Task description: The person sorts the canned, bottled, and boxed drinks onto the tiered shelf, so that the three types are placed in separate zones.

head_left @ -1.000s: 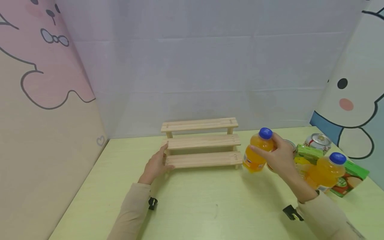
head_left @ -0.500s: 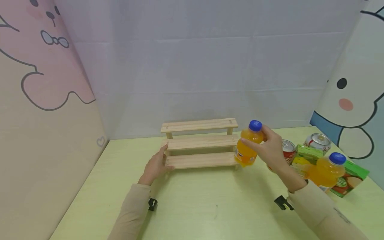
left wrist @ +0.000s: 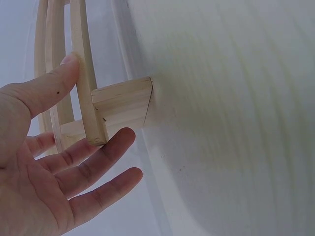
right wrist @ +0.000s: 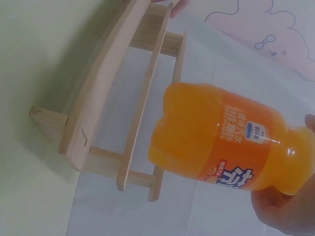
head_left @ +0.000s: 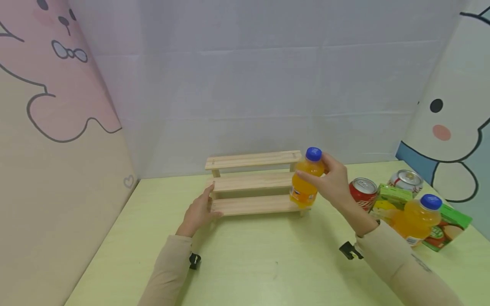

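Left of centre, the left hand (head_left: 196, 214) rests at the left end of the three-tier wooden rack (head_left: 249, 205), thumb on the lowest shelf, fingers loosely spread, placed as before. Right of centre, the right hand (head_left: 332, 180) pinches the orange bottle (head_left: 304, 192) between thumb and fingers; since the earlier frame it has shifted left and slightly up, now overlapping the rack's right end. Farther right, the red can (head_left: 363, 193) shows more fully, while the second orange bottle (head_left: 415, 221) at lower right is unmoved.
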A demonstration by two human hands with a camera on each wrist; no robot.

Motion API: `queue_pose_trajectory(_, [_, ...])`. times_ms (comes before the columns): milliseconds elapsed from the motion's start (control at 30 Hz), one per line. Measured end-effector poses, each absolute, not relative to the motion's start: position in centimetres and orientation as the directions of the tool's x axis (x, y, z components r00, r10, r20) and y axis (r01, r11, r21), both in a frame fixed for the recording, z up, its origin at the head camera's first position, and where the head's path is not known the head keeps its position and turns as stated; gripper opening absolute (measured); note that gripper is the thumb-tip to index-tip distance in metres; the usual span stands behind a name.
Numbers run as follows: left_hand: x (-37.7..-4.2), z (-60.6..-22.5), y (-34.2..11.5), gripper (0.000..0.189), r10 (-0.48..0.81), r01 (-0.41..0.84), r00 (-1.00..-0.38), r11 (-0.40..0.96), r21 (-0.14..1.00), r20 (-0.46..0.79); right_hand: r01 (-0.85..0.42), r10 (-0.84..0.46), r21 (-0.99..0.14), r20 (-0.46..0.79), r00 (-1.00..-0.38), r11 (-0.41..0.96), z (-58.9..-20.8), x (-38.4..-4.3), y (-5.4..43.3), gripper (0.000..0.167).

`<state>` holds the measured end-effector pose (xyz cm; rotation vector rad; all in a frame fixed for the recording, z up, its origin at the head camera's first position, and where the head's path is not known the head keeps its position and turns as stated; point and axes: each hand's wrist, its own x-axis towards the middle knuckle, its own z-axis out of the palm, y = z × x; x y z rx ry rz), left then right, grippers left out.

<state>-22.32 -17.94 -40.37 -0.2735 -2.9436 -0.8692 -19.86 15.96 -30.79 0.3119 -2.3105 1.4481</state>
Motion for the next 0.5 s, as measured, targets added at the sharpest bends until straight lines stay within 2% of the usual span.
queue_pose_trajectory(500, [-22.4, -40.5, -17.9, 0.092, 0.156, 0.191, -0.982, 0.825, 0.532, 0.110, -0.365, -0.010, -0.837, 0.396, -0.918, 0.408, -30.0, -21.3, 14.6, 0.048])
